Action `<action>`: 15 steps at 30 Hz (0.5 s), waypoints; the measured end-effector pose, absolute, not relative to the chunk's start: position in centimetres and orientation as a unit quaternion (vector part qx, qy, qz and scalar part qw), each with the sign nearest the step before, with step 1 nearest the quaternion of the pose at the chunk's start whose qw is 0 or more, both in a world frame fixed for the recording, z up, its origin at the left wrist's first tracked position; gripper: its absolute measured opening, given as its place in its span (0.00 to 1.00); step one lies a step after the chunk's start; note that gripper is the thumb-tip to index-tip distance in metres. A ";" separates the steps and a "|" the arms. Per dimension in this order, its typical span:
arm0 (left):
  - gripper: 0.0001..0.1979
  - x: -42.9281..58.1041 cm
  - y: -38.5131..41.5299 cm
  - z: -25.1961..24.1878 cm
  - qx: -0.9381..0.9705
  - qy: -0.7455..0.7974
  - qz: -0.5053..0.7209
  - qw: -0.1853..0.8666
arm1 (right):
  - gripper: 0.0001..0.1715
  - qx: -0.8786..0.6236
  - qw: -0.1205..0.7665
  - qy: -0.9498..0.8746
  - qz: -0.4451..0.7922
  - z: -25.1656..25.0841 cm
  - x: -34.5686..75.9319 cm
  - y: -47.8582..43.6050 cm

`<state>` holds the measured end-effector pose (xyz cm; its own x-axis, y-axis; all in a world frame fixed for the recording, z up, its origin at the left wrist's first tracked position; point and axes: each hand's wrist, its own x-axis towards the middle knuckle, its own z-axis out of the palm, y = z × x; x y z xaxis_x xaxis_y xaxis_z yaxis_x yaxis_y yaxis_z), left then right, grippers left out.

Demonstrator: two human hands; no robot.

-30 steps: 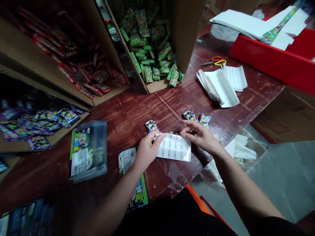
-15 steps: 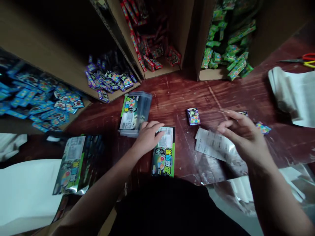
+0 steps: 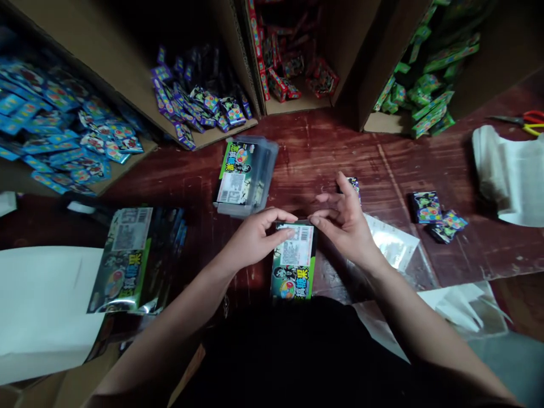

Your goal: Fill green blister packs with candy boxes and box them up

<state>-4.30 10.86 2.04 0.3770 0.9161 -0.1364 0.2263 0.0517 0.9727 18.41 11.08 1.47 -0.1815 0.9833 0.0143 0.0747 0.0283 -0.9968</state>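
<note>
Head view: I see cardboard boxes (image 3: 357, 45) of glossy packets (image 3: 232, 111) backing the desk (image 3: 323, 147), clear plastic case (image 3: 246, 177) before them. Flat printed pack (image 3: 295, 272) lies nearer; left hand (image 3: 255, 241), right hand (image 3: 352, 232) at its top edge, fingers bent; can't tell if pinching.

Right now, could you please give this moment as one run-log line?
left hand: at printed box, far edge | right hand: at same edge | white sheet: lying right of box
</note>
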 end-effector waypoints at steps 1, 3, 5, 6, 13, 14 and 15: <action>0.12 -4.4 10.8 1.9 0.608 0.465 0.316 0.561 | 0.55 -0.467 0.437 -0.573 0.513 1.7 18.3 10.9; 0.10 -4.6 10.8 1.8 0.596 0.463 0.331 0.566 | 0.55 -0.466 0.431 -0.591 0.498 2.1 18.1 10.3; 0.08 -4.6 10.7 1.8 0.586 0.461 0.345 0.570 | 0.53 -0.465 0.424 -0.616 0.473 2.5 18.1 9.6; 0.08 -4.6 10.7 1.8 0.581 0.461 0.347 0.574 | 0.52 -0.464 0.420 -0.629 0.462 2.7 18.1 9.3; 0.10 -4.0 10.6 1.5 0.560 0.490 0.339 0.576 | 0.52 -0.470 0.391 -0.619 0.494 5.2 19.0 11.7; 0.10 -3.9 10.6 1.5 0.561 0.492 0.338 0.574 | 0.50 -0.465 0.366 -0.614 0.522 5.5 19.0 12.3; 0.09 -3.8 10.6 1.5 0.563 0.494 0.336 0.571 | 0.48 -0.457 0.343 -0.610 0.549 5.8 18.8 12.9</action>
